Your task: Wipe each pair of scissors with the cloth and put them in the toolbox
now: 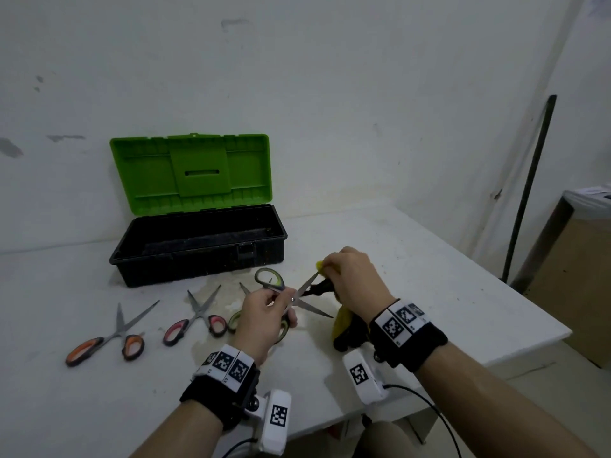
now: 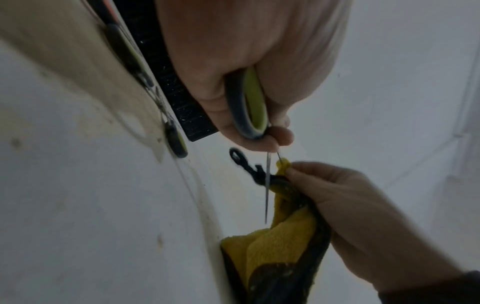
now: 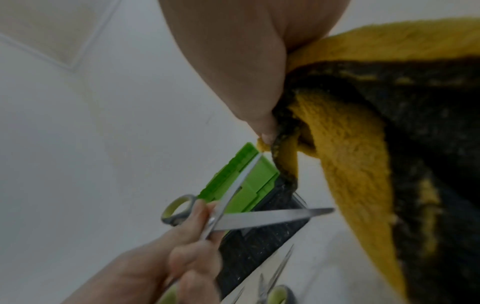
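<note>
Head view: my left hand grips the green-handled scissors, blades spread, above the table near its front edge. My right hand pinches the yellow cloth around the upper blade tip. The open toolbox stands at the back edge; orange-handled scissors and red-handled scissors lie left, bare tabletop right.

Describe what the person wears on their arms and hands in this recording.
Bare forearms, no sleeves or gloves. Each wrist carries a black fabric strap topped with white blocks printed with black square tag markers: left wrist band, right wrist band. A white tagged camera housing hangs under each wrist, trailing a black cable.
</note>
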